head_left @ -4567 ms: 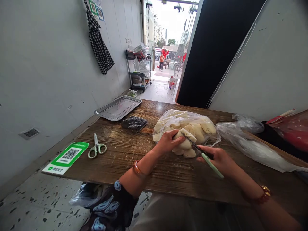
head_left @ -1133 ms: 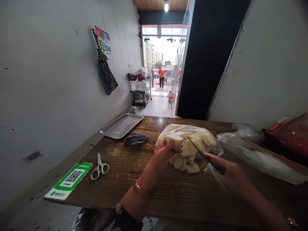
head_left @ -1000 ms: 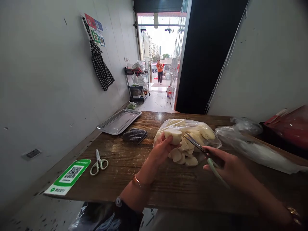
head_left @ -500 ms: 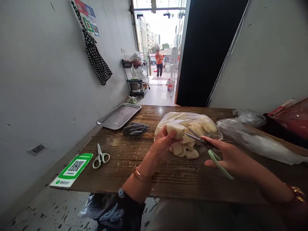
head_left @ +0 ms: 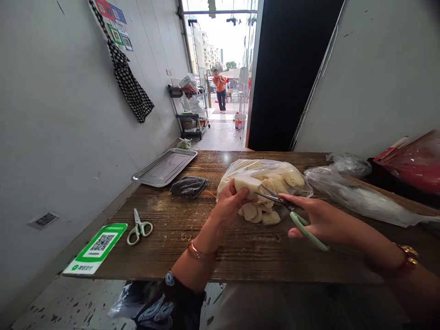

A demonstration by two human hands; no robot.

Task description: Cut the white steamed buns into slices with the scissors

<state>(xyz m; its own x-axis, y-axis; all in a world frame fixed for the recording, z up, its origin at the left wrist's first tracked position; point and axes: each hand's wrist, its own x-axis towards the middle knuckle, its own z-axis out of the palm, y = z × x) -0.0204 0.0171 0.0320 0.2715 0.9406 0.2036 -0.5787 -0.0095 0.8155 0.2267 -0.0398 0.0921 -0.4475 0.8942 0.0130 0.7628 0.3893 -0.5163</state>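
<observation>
Holding green-handled scissors [head_left: 298, 223] in right hand [head_left: 318, 219], pale bun-like piece [head_left: 246, 184] in left hand [head_left: 232, 200].
Wrapping right fingers around scissors, set ajar; curling left fingers around piece. Just brought scissors in from clear of piece to its 4 o'clock edge: likely lined up for cutting. Slices [head_left: 271, 217] at 5 o'clock, plastic bag [head_left: 257, 168] beyond at 1 o'clock.
</observation>
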